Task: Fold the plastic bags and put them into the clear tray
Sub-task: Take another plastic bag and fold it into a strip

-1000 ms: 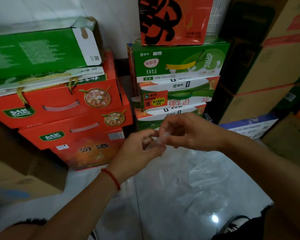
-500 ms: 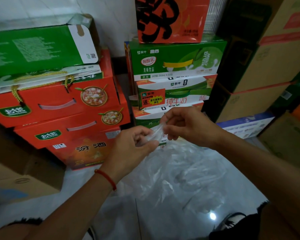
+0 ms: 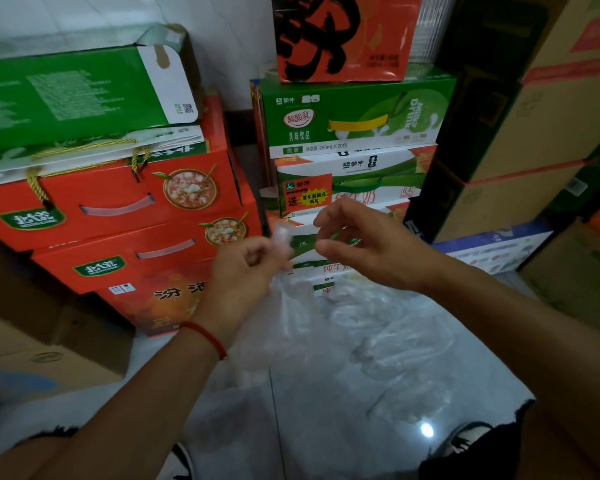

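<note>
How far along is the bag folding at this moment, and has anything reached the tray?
Nothing looks finished: no clear tray and no folded bag is in view. In hand: the left hand pinches the gathered top of a clear plastic bag, which hangs loose and crumpled above the tiled floor. The right hand hovers beside it, fingers relaxed, apparently not gripping. Left: fold this bag and put it in the tray.

Single view, head-worn, wide-angle. Looks forward and down from the wearer's own height onto a glossy tiled floor (image 3: 326, 427). Close range: both forearms enter from the bottom edge. Stacked cartons (image 3: 111, 202) fill the upper frame. Edges bow with lens distortion.
</note>
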Demonstrator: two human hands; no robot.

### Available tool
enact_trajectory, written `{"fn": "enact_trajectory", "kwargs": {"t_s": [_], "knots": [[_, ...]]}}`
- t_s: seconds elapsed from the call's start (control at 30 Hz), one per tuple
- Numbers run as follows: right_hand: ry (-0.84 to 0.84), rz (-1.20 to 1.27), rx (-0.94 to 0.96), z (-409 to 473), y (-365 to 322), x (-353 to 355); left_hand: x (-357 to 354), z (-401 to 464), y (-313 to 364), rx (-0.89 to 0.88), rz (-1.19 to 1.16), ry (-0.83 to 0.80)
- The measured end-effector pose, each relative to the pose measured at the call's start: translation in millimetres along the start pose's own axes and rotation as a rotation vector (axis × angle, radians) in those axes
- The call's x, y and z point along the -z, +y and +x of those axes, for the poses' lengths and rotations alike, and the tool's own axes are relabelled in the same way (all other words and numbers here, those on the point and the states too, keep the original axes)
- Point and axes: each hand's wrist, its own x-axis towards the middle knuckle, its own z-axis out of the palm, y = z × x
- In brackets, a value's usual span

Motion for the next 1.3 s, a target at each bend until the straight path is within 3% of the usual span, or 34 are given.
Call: {"fn": "enact_trajectory", "kwargs": {"t_s": [0.17, 0.27, 0.47, 0.53, 0.6, 0.7, 0.77, 0.83, 0.93, 1.03, 1.1, 1.2, 1.3], "knots": [[-0.333, 0.013, -0.076, -13, -1, -5, 13, 9, 1, 0.271, -0.418, 0.244], [-0.211, -0.146, 0.016, -8, -4, -24, 16, 9, 2, 0.335, -0.498, 0.254], [-0.051, 0.4, -0.213, 3, 9, -6, 23, 10, -3, 0.341, -0.336, 0.277], [-0.07, 0.588, -0.274, 1, 10, -2, 25, 9, -3, 0.255, -0.167, 0.312], [-0.071, 0.682, -0.328, 0, 9, -3, 26, 2, 4, -0.014, 0.037, 0.258], [-0.055, 0.717, -0.39, -1, 7, -6, 19, -12, 14, -0.488, 0.354, -0.026], [-0.103, 0.711, -0.406, -1, 6, -7, 9, -17, 15, -0.543, 0.397, -0.176], [-0.129, 0.673, -0.424, -2, 3, -9, 0, -19, 13, -0.512, 0.32, -0.204], [-0.108, 0.615, -0.437, -4, 0, -12, -6, -17, 6, -0.489, 0.274, -0.059], [0.023, 0.417, -0.346, -4, 0, -6, -4, -12, -2, -0.322, 0.222, 0.035], [0.097, 0.447, -0.228, -5, -5, 3, 0, -10, -2, -0.208, 0.189, 0.063], [0.046, 0.46, -0.09, -12, -17, 8, 2, -11, 1, -0.099, 0.078, 0.058], [0.044, 0.398, -0.123, -13, -17, -9, -2, -15, 7, -0.016, -0.007, 0.021]]}}
